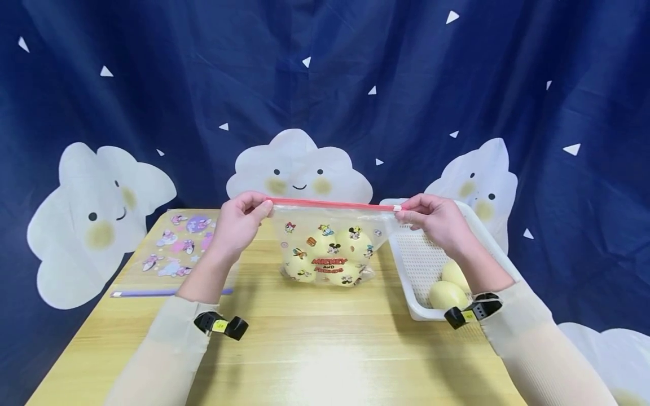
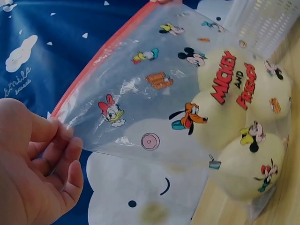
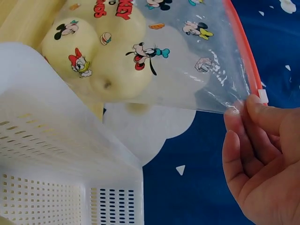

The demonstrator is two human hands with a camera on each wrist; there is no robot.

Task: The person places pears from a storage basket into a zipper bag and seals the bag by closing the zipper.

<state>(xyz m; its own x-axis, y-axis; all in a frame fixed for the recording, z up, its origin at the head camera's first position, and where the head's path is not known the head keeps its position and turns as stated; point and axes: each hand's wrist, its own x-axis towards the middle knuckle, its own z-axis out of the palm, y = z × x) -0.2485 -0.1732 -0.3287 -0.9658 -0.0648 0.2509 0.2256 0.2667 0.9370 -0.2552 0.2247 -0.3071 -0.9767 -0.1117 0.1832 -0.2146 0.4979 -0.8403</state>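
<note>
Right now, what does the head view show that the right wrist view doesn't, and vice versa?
Head only: the left hand and the flat bag with the purple strip.
Right wrist only: a dark spot on one bagged fruit.
Both: the right hand pinching the red-topped bag near its white slider, and the white basket.

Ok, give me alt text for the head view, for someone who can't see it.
A person's left hand and right hand hold up a clear cartoon-print bag of pale yellow fruit by its top corners. To the right, two more fruits sit in a white basket; to the left, another bag lies flat on the table.
</note>
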